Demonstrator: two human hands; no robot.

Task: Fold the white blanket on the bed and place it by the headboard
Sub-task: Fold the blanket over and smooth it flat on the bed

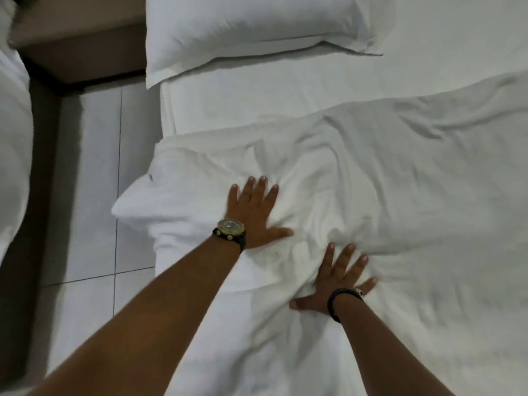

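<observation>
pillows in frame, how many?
2. One pillow lies at the head of this bed, above the blanket; part of another shows at the left edge. More may lie outside the frame.

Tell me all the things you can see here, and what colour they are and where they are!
blanket: one, white, rumpled, spread over the bed under both hands
pillow: one, white, at the top end of the bed
bed sheet: one, white, bare strip between pillow and blanket
floor tiles: several, pale grey, left of the bed
second bed: one, white, only its edge shows at far left
watch: one, gold face on a black strap, on the left wrist
wristband: one, black, on the right wrist
left hand: one, flat, fingers spread on the blanket
right hand: one, flat, fingers spread on the blanket
</observation>
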